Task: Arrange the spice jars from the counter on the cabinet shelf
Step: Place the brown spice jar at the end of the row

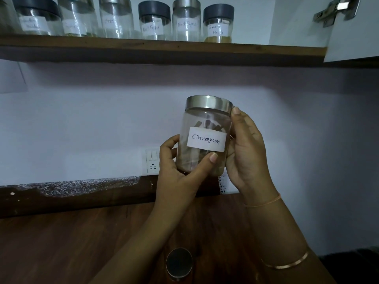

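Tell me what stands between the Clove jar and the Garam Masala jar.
Head view: two Black Pepper jars stand there, a dark-lidded jar beside the Clove jar and a steel-lidded jar beside the Garam Masala jar.

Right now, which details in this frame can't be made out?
Head view only:
- Left dark-lidded shelf jar: label blurred, unreadable.
- Counter jar: seen from above, only its lid shows; label hidden.
- Cinnamon jar: far side hidden by its label, left hand and right hand.

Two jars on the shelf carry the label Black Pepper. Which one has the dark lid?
The left Black Pepper jar has the dark lid; the right Black Pepper jar has a shiny metal one.
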